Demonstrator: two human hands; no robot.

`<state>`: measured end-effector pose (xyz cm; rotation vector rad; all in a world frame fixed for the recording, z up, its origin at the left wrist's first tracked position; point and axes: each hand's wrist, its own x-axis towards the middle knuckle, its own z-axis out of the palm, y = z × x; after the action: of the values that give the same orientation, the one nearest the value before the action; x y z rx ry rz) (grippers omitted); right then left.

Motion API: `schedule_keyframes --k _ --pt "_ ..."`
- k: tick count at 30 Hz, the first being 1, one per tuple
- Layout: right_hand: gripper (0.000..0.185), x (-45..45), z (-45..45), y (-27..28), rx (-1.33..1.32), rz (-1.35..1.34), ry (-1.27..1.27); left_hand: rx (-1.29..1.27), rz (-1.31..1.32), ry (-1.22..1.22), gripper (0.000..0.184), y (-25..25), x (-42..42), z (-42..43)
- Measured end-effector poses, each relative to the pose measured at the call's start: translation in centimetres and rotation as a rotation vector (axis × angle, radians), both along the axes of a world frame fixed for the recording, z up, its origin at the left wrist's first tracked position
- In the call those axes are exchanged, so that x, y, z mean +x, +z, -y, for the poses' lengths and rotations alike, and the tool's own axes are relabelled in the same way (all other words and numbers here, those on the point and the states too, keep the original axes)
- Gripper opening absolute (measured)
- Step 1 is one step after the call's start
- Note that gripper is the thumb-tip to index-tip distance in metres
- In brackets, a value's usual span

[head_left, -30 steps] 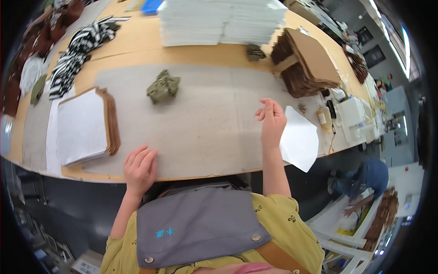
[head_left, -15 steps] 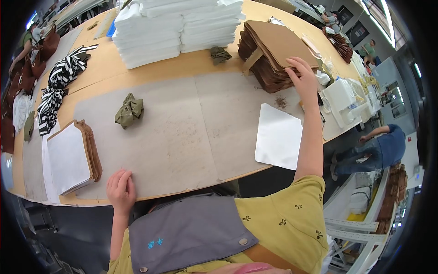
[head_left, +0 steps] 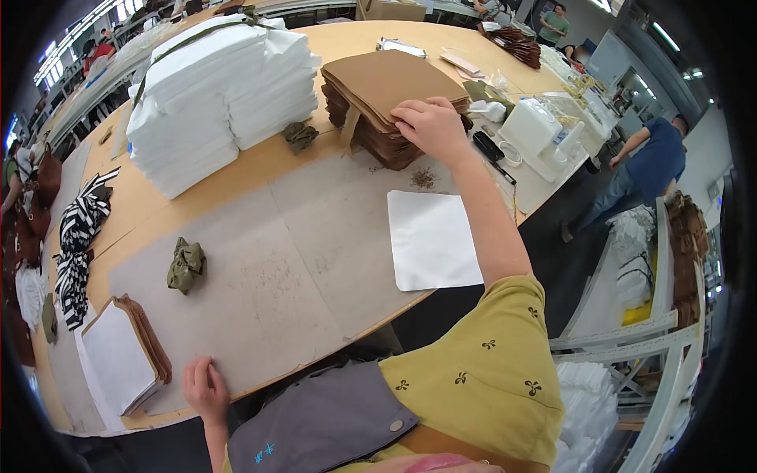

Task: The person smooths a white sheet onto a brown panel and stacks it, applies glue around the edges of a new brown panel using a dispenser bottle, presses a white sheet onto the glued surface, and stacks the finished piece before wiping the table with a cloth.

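Note:
My right hand (head_left: pixel 432 128) rests on the near right edge of a tall stack of brown panels (head_left: pixel 390 79), its fingertips on the top piece; whether they pinch it is too small to tell. Below it on the grey mat lies a white sheet (head_left: pixel 430 240). My left hand (head_left: pixel 206 390) is at the table's front edge, fingers loosely curled with nothing visible in them. To its left sits a smaller stack of brown pieces (head_left: pixel 146 339) with a white sheet (head_left: pixel 118 355) on top. A crumpled olive cloth (head_left: pixel 186 266) lies on the mat.
A high pile of white bundles (head_left: pixel 221 94) stands at the back left, with striped black-and-white cloth (head_left: pixel 79 244) further left. White equipment (head_left: pixel 532 126), a black tool (head_left: pixel 493 150) and tape sit at the right. A person in blue (head_left: pixel 654 162) stands beyond the table.
My right hand has moved from above the mat up to the brown stack. The camera view has turned to the right. My left hand remains by the table's front edge.

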<state>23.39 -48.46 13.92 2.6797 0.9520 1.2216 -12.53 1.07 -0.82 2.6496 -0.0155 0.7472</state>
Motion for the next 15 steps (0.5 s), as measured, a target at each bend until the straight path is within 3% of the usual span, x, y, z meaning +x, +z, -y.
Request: schedule_keyframes --k 6,15 --pt "0.012 0.4 -0.7 -0.4 0.001 -0.018 -0.056 0.022 0.022 0.000 0.017 0.1 0.1 0.2" --pt "0.013 1.2 -0.6 -0.8 0.262 -0.032 -0.061 0.009 0.030 0.018 0.016 0.5 0.2 0.4"
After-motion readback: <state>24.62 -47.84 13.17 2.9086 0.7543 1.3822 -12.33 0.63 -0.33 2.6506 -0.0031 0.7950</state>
